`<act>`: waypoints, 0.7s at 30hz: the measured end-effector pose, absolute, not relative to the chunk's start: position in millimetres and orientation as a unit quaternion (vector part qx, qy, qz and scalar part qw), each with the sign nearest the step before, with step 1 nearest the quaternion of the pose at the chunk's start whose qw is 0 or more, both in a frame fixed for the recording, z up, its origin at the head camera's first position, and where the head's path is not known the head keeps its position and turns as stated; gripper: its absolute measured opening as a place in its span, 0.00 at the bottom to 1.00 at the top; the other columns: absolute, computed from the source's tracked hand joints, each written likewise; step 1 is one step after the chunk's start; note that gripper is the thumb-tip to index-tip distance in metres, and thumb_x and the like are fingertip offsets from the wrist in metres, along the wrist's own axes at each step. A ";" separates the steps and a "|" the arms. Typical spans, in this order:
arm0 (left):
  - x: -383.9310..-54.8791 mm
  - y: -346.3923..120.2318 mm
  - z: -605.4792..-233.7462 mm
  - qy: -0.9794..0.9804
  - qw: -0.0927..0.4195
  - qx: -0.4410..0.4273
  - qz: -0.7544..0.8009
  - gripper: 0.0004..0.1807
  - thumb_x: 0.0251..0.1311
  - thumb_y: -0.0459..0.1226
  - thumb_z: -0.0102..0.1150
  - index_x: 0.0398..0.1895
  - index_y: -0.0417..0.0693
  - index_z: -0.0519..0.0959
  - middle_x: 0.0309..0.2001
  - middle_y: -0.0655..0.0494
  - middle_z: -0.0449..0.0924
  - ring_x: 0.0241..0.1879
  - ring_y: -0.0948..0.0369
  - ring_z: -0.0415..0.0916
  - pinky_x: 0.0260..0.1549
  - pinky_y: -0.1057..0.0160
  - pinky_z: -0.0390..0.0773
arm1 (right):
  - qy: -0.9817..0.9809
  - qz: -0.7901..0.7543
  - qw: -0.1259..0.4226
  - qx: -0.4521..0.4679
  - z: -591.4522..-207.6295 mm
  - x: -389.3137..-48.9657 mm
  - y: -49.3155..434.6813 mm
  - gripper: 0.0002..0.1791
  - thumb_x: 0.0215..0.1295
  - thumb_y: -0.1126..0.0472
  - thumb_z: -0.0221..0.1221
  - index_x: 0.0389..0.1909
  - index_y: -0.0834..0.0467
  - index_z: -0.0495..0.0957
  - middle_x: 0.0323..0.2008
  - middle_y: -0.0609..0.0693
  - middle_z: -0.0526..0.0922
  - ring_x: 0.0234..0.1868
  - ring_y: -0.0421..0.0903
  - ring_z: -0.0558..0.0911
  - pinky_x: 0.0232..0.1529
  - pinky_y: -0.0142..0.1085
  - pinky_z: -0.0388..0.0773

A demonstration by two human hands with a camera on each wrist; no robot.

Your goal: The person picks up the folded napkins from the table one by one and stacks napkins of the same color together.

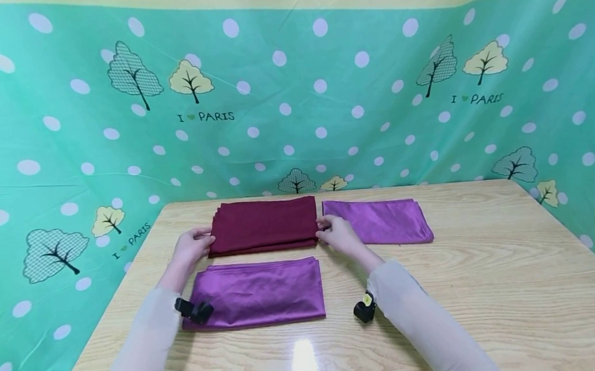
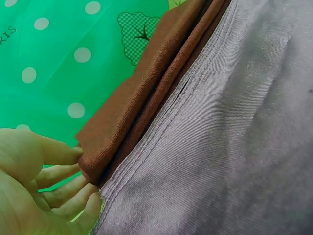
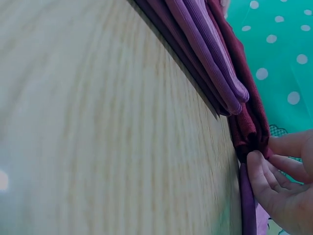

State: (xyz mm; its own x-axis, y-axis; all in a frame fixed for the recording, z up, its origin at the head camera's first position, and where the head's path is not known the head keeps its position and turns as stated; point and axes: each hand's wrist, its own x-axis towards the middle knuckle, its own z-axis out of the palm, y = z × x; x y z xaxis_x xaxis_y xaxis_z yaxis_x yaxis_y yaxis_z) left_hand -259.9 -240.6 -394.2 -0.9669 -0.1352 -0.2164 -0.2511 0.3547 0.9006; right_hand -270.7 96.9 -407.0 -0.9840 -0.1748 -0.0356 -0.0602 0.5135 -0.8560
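Observation:
A folded dark red cloth (image 1: 264, 226) lies flat toward the back of the table. My left hand (image 1: 191, 249) pinches its left edge near the front corner; in the left wrist view the cloth (image 2: 142, 93) looks brown, with the thumb on its corner. At the opposite edge, my right hand (image 1: 340, 234) pinches the cloth's layers between thumb and fingers, as the right wrist view shows on the cloth's end (image 3: 247, 125). Directly in front lies a folded purple satin cloth (image 1: 259, 293), partly under the left wrist. Another folded purple cloth (image 1: 389, 222) lies just beyond the right hand.
The wooden table (image 1: 494, 286) extends to the right and front. A green dotted curtain (image 1: 354, 111) hangs behind it and along both sides. Small black cameras (image 1: 196, 311) are strapped to both wrists. A bright light reflection (image 1: 304, 365) shows at the table's front.

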 end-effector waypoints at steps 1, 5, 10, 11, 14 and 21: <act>-259.0 -240.8 -394.4 0.821 0.052 -0.117 0.557 0.26 0.62 0.33 0.48 0.62 0.31 0.60 0.53 0.38 0.69 0.33 0.71 0.72 0.36 0.71 0.76 | 0.869 -0.487 0.058 -0.069 -407.3 -269.4 97.1 0.23 0.59 0.66 0.57 0.56 0.64 0.69 0.45 0.56 0.78 0.35 0.45 0.80 0.34 0.33 0.78; -254.3 -242.2 -395.2 0.824 0.057 -0.117 0.552 0.27 0.62 0.34 0.49 0.63 0.31 0.59 0.53 0.39 0.68 0.34 0.71 0.72 0.36 0.71 0.76 | 0.873 -0.479 0.061 -0.073 -408.3 -264.5 98.2 0.24 0.59 0.65 0.57 0.57 0.62 0.68 0.45 0.56 0.78 0.35 0.44 0.80 0.36 0.33 0.78; -248.5 -245.6 -396.4 0.823 0.064 -0.108 0.554 0.28 0.63 0.36 0.49 0.63 0.31 0.59 0.54 0.38 0.68 0.37 0.70 0.72 0.43 0.67 0.76 | 0.862 -0.497 0.067 -0.075 -409.0 -258.6 99.4 0.26 0.58 0.66 0.58 0.58 0.64 0.67 0.45 0.57 0.78 0.33 0.45 0.80 0.34 0.33 0.78; -247.4 -246.5 -396.6 0.821 0.065 -0.107 0.556 0.28 0.63 0.36 0.49 0.63 0.31 0.59 0.55 0.38 0.68 0.37 0.69 0.72 0.45 0.65 0.75 | 0.860 -0.501 0.069 -0.075 -409.6 -257.8 99.9 0.26 0.58 0.66 0.58 0.58 0.64 0.67 0.44 0.57 0.78 0.33 0.45 0.81 0.33 0.33 0.78; -244.3 -249.7 -396.8 0.820 0.074 -0.101 0.558 0.28 0.63 0.37 0.49 0.63 0.30 0.58 0.56 0.37 0.67 0.40 0.67 0.73 0.49 0.61 0.74 | 0.859 -0.501 0.073 -0.077 -410.5 -255.3 101.1 0.26 0.58 0.65 0.58 0.59 0.64 0.66 0.43 0.57 0.78 0.33 0.44 0.80 0.32 0.32 0.78; -235.7 -252.1 -393.8 0.828 0.086 -0.096 0.546 0.28 0.62 0.37 0.50 0.61 0.28 0.59 0.50 0.39 0.73 0.40 0.63 0.75 0.44 0.63 0.76 | 0.861 -0.498 0.087 -0.063 -409.1 -249.5 101.7 0.28 0.57 0.64 0.59 0.59 0.64 0.64 0.41 0.55 0.78 0.31 0.43 0.81 0.30 0.33 0.78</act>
